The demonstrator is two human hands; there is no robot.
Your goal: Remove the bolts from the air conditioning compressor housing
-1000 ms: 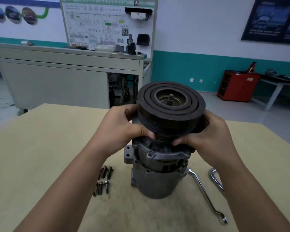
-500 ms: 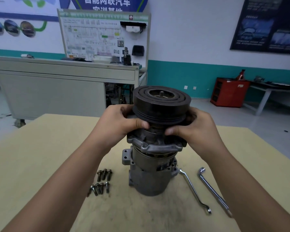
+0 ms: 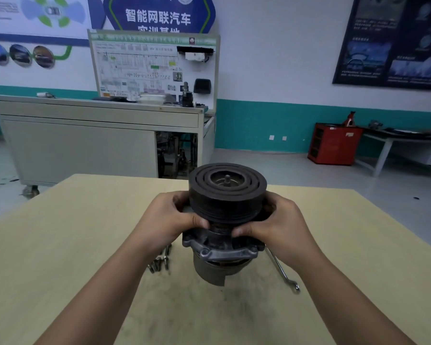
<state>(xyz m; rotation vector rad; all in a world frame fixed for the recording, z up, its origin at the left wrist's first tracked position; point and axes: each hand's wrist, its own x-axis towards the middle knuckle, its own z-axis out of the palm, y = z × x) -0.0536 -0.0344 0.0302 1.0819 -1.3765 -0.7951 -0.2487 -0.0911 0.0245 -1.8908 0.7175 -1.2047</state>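
Grey metal compressor (image 3: 219, 252) gripped below its pulley (image 3: 227, 195) by left hand (image 3: 171, 217) and right hand (image 3: 281, 225), fingers (image 3: 199, 223) curled (bolts (image 3: 159, 262) lie left of it)

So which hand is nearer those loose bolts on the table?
The left hand: the bolts lie just beside its wrist, while the right hand grips the compressor on the other side, by the wrench.

L hand (image 3: 169, 220) & R hand (image 3: 281, 227) are gripping compressor (image 3: 222, 249) just under pulley (image 3: 227, 195); bolts (image 3: 159, 262) lying left of compressor, wrench (image 3: 284, 275) right.
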